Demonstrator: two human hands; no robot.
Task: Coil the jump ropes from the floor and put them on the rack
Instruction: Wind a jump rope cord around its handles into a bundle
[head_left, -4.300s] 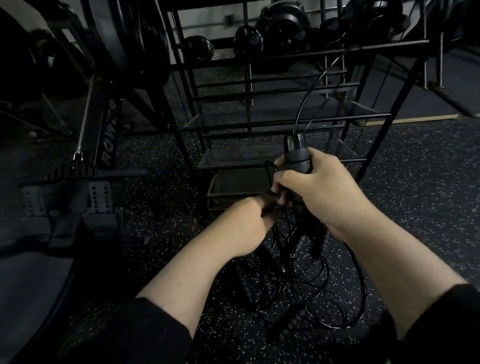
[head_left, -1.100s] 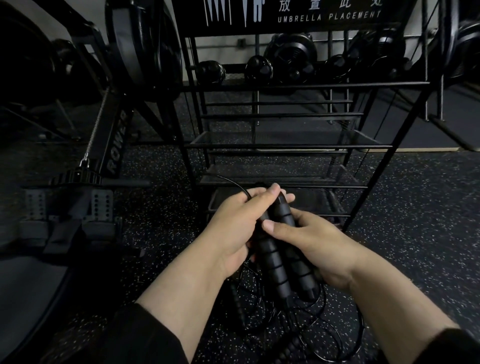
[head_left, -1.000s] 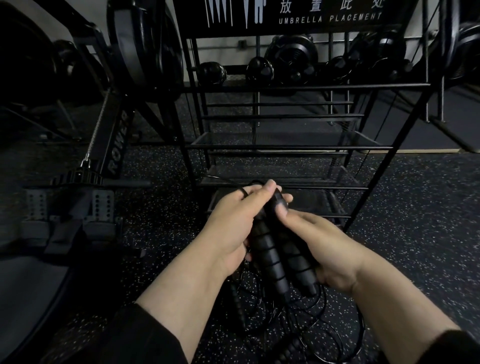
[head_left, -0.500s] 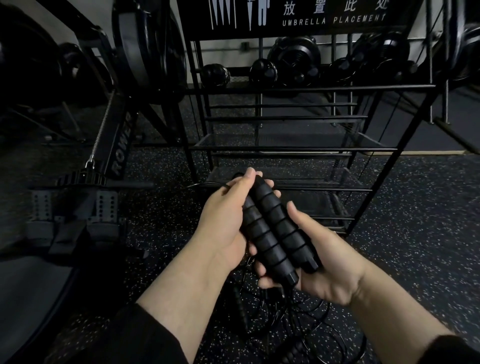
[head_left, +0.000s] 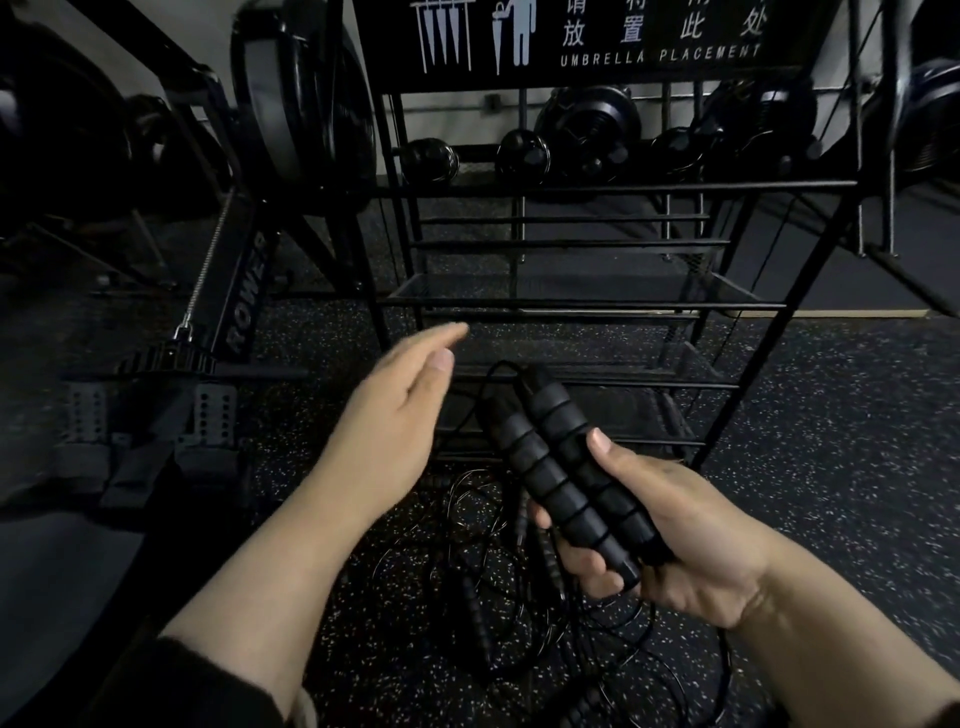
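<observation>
In the head view, my right hand (head_left: 670, 535) grips the two ribbed handles (head_left: 561, 467) of one jump rope. They lie side by side and touch each other along their length. Their long axis runs from my palm, at the lower right, up and to the left, so the cord ends point toward the rack (head_left: 587, 304). My thumb presses on the right handle and my fingers curl under both. A thin cord (head_left: 485, 387) comes out of the top ends, makes a small loop and hangs down toward the floor.

My left hand (head_left: 395, 415) is open, with straight fingers, and holds nothing. It is just beside the handles on their left, not touching them, and its fingertips are in front of a middle shelf of the rack. I judge that this free hand is the one to take the hanging cord and wind it, because the cord falls between the two hands and nearer to the left one.

The other jump ropes (head_left: 498, 582) lie tangled on the speckled floor (head_left: 831, 441), directly under my hands and in front of the foot of the rack. How many there are I cannot tell, it is too dark.

The rack stands right in front of me, with several wire shelves one over another. On the shelves that I can see clearly there is no rope. To the left stands a rowing machine (head_left: 244, 291).
</observation>
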